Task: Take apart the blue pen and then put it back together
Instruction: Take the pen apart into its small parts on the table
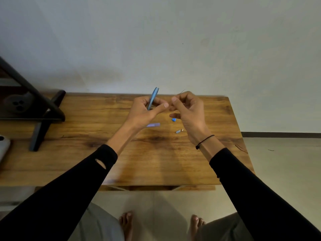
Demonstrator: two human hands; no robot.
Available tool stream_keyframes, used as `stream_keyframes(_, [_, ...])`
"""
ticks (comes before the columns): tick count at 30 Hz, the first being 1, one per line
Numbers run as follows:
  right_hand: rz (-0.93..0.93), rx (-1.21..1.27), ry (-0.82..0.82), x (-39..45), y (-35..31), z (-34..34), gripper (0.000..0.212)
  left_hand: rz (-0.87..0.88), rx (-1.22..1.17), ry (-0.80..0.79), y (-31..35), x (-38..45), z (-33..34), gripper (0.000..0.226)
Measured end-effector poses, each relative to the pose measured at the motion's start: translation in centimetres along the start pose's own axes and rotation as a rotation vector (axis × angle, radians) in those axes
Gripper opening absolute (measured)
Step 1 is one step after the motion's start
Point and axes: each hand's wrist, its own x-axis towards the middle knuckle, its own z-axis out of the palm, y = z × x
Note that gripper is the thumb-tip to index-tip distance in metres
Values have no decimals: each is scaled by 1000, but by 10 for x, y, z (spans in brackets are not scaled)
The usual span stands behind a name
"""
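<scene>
Pen parts are spread over a wooden desk (69, 153). Above it, the left hand (145, 110) grasps the blue barrel (152, 99), tilted upward, while the right hand (186, 108) pinches something too small to tell. On the desk lie a pale tube (153, 125), a blue cap (174, 120) and a small metal tip (178, 131).

Plain pale grey wall (156, 40); brown wood-grain rectangular table (173, 153); beige tiled floor (286, 162); black angled stand (40, 115), left.

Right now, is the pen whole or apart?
Apart: left hand holds the barrel; small parts lie on the table.
</scene>
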Motion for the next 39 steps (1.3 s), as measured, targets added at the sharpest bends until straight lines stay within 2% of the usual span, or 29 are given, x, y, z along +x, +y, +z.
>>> stream_keyframes(4, [-31,139,55,7,-17,-7,9,50,74,-107,1,-5,2,37])
stream_keyframes(7, [-79,155,25,6,-25,-8,9,86,106,-143,1,-9,2,45])
stream_keyframes(21, [-208,49,-29,4,-23,-5,14,170,19,-220,2,-9,-1,34])
stream_keyframes(30, [-226,-1,-27,5,-20,-4,9,189,21,-239,6,-11,0,32])
stream_keyframes(35, [-236,-32,-45,5,-21,-4,5,166,22,-231,5,-11,0,38])
stream_keyframes(39, [-223,-78,-53,6,-20,-4,4,203,5,-248,7,-12,0,30])
